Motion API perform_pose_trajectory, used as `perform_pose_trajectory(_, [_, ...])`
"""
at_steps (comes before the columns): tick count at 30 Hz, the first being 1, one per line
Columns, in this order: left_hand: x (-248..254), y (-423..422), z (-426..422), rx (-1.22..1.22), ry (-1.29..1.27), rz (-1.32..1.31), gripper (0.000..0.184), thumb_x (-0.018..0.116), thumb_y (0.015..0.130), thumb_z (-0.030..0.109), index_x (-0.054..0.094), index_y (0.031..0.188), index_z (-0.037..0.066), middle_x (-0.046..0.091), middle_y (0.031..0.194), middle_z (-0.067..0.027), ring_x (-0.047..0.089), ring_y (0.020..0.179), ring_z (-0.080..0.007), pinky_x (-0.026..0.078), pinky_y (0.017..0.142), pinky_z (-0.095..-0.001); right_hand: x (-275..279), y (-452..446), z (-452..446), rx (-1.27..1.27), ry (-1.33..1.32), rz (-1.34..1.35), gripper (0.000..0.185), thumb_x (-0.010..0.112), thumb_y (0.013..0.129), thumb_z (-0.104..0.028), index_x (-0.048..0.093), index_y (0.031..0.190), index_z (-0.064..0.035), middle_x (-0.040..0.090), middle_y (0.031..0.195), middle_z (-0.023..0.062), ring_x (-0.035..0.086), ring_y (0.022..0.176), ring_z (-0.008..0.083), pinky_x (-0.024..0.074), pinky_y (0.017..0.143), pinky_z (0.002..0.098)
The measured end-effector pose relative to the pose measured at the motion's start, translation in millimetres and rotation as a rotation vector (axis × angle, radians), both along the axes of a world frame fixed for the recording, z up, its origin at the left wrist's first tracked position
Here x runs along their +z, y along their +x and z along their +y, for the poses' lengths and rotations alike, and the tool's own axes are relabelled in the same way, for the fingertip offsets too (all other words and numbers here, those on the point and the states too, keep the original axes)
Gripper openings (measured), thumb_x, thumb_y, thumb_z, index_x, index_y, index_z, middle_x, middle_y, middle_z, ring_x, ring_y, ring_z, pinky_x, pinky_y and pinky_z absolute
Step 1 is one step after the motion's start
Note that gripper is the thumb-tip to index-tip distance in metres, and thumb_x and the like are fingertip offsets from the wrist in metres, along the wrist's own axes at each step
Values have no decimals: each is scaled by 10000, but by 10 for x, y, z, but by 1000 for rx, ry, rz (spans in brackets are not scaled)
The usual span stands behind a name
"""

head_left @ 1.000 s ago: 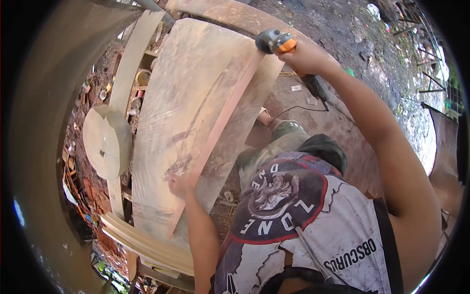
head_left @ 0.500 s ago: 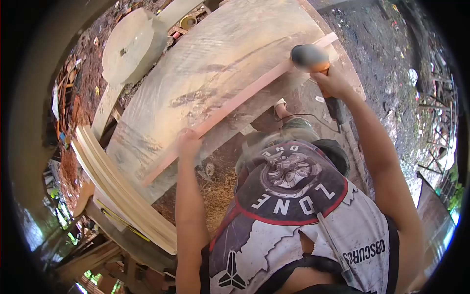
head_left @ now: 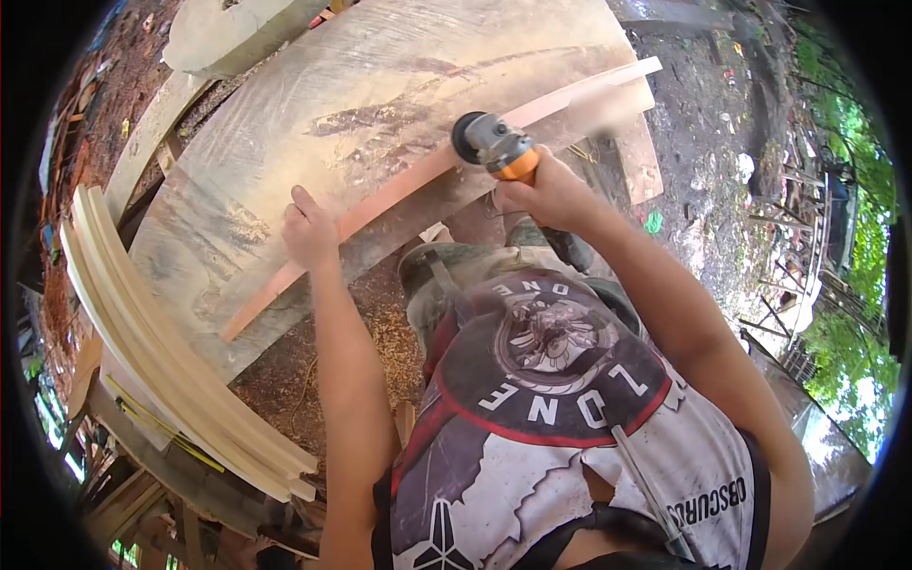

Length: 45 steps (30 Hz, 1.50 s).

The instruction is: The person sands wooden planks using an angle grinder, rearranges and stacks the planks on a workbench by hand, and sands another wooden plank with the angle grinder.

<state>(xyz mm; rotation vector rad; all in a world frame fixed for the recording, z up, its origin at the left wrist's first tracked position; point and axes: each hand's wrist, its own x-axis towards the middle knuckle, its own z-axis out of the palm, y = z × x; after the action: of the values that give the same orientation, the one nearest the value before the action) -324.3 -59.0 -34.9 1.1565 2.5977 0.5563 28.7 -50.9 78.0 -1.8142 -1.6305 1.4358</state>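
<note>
A long, slightly curved wooden strip [head_left: 399, 185] lies slantwise along the near edge of a dusty work board [head_left: 285, 133]. My left hand [head_left: 311, 233] is closed around its lower left part, the thumb sticking up. An orange and grey angle grinder [head_left: 513, 157] is in my right hand [head_left: 556, 195], the fingers wrapped round its body. Its dark round disc [head_left: 467, 138] is at the strip near the middle, tilted; whether it touches the wood I cannot make out.
Several curved pale wood strips [head_left: 171, 361] are stacked at the left, beside a yellow measuring tape [head_left: 166, 425]. A thick pale wooden piece [head_left: 237, 33] stands at the top left. Wood shavings [head_left: 356, 337] cover the ground below the board. Muddy ground [head_left: 703, 142] lies at the right.
My right hand has brought the grinder from the strip's far right end down and left to about its middle. My left hand still grips the strip. The camera view has shifted.
</note>
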Motion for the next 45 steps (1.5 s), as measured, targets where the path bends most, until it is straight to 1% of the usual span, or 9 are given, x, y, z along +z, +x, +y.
perform_pose_trajectory(8, [-60, -84, -134, 52, 374, -340, 653, 404, 1075, 490, 688, 815, -38, 714, 794, -193, 681, 777, -358, 517, 746, -450, 77, -841, -68, 335, -189, -285, 633, 699, 862, -420, 504, 1256, 36, 700, 1041, 273, 704, 1014, 411, 547, 885, 478])
perform_pose_trajectory(15, [-51, -50, -142, 1, 322, -253, 630, 396, 1082, 463, 689, 839, -40, 708, 791, -203, 674, 788, -392, 500, 736, -483, 290, -890, 10, 407, -163, -311, 652, 714, 848, -438, 503, 1254, 27, 702, 1067, 264, 691, 1030, 430, 542, 894, 510])
perform_pose_trajectory(22, [-177, -52, -125, -47, 135, -63, 627, 372, 1079, 482, 689, 901, -29, 711, 876, -244, 664, 836, -453, 501, 738, -543, -15, 460, 350, 50, -74, -106, 272, 686, 896, -277, 673, 1045, -50, 678, 794, 80, 664, 733, 169, 544, 692, 348])
perform_pose_trajectory(30, [17, 15, -49, -67, -17, -17, 674, 339, 1077, 484, 696, 904, -61, 711, 932, -282, 661, 911, -482, 488, 824, -565, -211, 1753, 725, -401, -142, -105, 344, 748, 868, -367, 695, 990, -50, 654, 760, 22, 625, 654, 115, 512, 588, 309])
perform_pose_trajectory(38, [122, 74, -7, -106, -113, 35, 700, 306, 1076, 496, 712, 1004, -70, 690, 1010, -334, 640, 976, -516, 486, 855, -574, 213, 694, 328, 40, -96, -97, 359, 767, 831, -303, 699, 1076, -50, 726, 924, 163, 710, 868, 306, 556, 790, 420])
perform_pose_trajectory(41, [-15, 43, 53, -86, -192, -14, 641, 373, 1065, 464, 710, 1020, -79, 693, 949, -321, 654, 940, -489, 486, 862, -565, -35, 458, 214, -55, -43, -261, 390, 770, 809, -309, 684, 1093, -57, 725, 938, 219, 713, 925, 373, 561, 832, 445])
perform_pose_trajectory(42, [-186, 64, 73, -118, -191, -3, 641, 373, 1065, 464, 710, 1020, -79, 693, 949, -321, 654, 940, -489, 486, 862, -565, 118, 453, 268, 27, -112, -291, 509, 771, 798, -354, 632, 1154, -16, 717, 1038, 225, 707, 984, 373, 557, 862, 453])
perform_pose_trajectory(44, [-488, 78, 93, -903, -137, 274, 523, 482, 1032, 401, 702, 1079, -71, 698, 981, -285, 652, 947, -457, 491, 876, -561, 288, 560, 340, 96, -187, -304, 631, 771, 788, -398, 580, 1214, 25, 709, 1139, 232, 702, 1042, 373, 552, 892, 462])
perform_pose_trajectory(45, [-444, 238, 152, -923, -169, 102, 501, 551, 990, 395, 691, 1106, -71, 689, 1033, -263, 647, 970, -440, 496, 885, -554, 314, 707, 403, 81, -225, -267, 623, 772, 784, -402, 591, 1203, 24, 711, 1127, 234, 702, 1044, 370, 553, 893, 462])
